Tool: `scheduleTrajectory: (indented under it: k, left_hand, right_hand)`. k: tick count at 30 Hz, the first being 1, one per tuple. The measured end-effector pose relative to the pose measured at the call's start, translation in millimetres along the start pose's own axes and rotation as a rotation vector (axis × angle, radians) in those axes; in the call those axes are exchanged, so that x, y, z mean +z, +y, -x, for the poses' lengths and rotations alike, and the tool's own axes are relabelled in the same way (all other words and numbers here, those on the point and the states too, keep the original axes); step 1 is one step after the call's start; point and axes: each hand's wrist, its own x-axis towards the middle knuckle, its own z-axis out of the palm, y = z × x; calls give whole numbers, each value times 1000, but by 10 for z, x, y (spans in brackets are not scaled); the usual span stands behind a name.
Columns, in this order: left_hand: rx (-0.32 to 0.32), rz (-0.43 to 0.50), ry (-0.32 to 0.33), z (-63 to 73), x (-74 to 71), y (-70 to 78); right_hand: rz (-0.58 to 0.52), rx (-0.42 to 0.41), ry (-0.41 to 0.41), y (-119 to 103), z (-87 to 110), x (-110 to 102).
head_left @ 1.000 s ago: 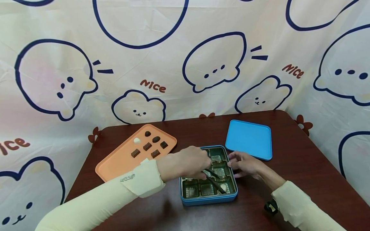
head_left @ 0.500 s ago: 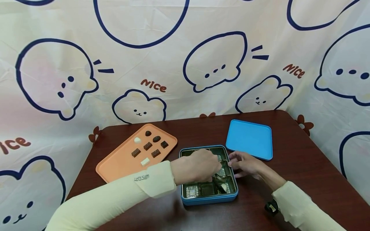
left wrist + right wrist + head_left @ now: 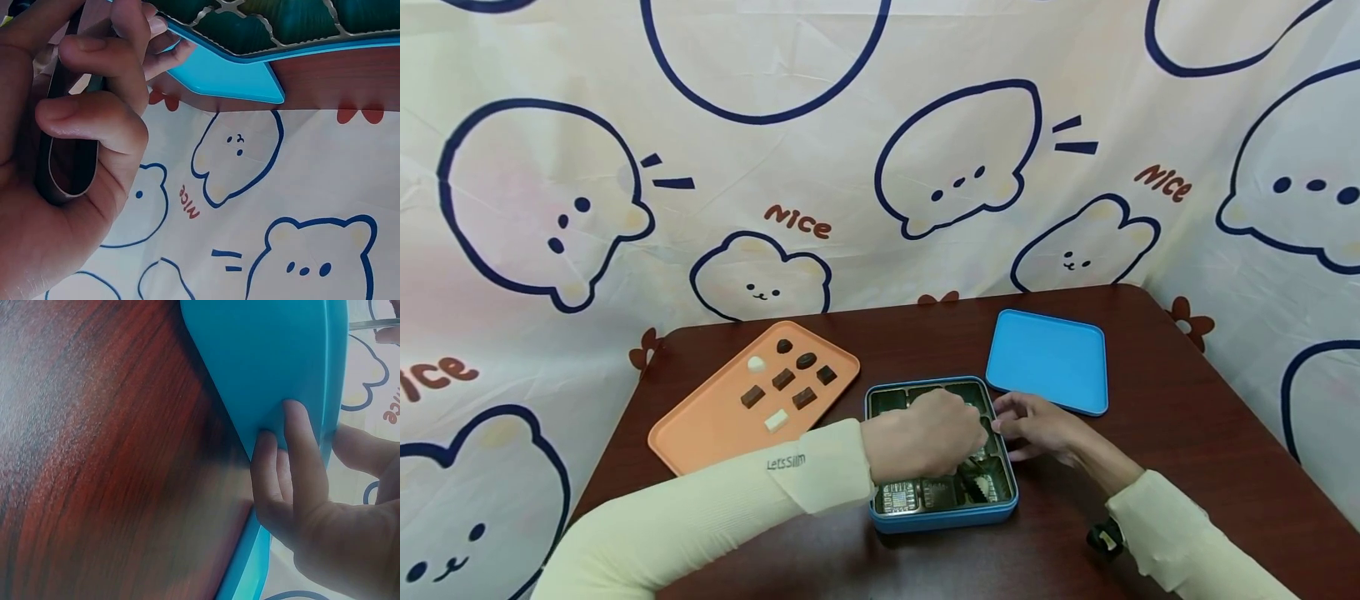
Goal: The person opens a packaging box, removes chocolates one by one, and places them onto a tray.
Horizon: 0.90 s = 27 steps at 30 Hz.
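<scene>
My left hand (image 3: 928, 435) grips black tongs (image 3: 974, 483) over a blue box (image 3: 943, 523). In the left wrist view the fingers curl round the tongs, whose rounded bend (image 3: 45, 165) lies by the palm. Their serrated tips reach down into the front right of the box's dark, shiny compartment insert (image 3: 898, 497). The left hand hides the middle compartments, and what lies between the tips is hidden. My right hand (image 3: 1037, 425) rests at the right side of the box. Its extended fingers (image 3: 304, 450) touch the outer wall, with the thumb right at the rim.
An orange tray (image 3: 707, 433) at the left bears several chocolates, dark (image 3: 805, 398) and white (image 3: 777, 420). Behind the box to the right lies a shallow blue lid or tray (image 3: 1047, 362). A cartoon-print cloth (image 3: 955, 275) stands behind the brown table (image 3: 917, 333).
My left hand has moved right and slightly down over the box with the tongs, uncovering a white chocolate on the orange tray. The right hand has stayed in place.
</scene>
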Motion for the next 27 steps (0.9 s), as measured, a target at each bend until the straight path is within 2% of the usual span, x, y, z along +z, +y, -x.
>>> scheduleTrajectory:
  k: [7,15,27]
  left_hand:
    - [3,-47,33,-37,9,51]
    - [45,-101,44,-34,-2,51]
    - [55,-76,51,-39,-1,3]
  right_hand:
    - [-3,-2,-4,11,1,-7]
    - [-3,1,-6,0,1,-7]
    - [-2,10,-3,-9,0,-4]
